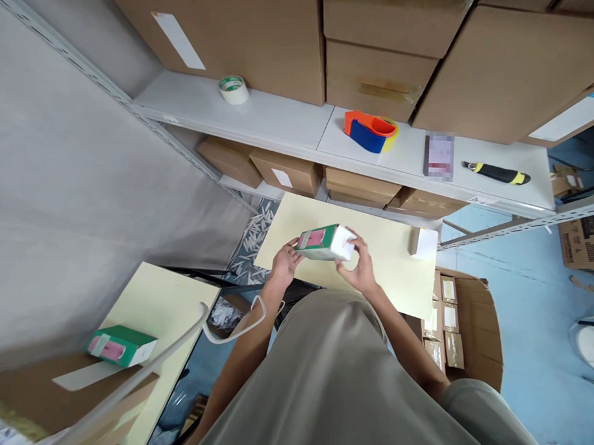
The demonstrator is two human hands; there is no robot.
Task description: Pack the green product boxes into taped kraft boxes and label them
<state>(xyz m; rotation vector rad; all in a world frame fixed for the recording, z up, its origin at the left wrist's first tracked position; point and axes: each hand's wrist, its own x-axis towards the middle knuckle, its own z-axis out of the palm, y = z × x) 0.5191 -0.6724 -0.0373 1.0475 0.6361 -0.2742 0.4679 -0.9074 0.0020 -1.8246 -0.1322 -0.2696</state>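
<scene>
A small green and white box (320, 240) with a pink picture on its side is held above the pale yellow table (392, 278). My left hand (286, 261) grips its left end, with the fingers at its edge and underside. At the white right end, my right hand (358, 260) curls its thumb and fingers around the box's end. The box is tilted slightly. A small white box (423, 242) stands at the table's right edge.
A second green box (120, 346) lies on the left side table. An open carton (473, 326) with several small brown boxes is at the right. The shelf (290, 128) ahead bears a tape roll (233, 90), coloured tape dispensers (371, 131) and a black-yellow utility knife (497, 173). A white bent rod (176, 341) crosses the left.
</scene>
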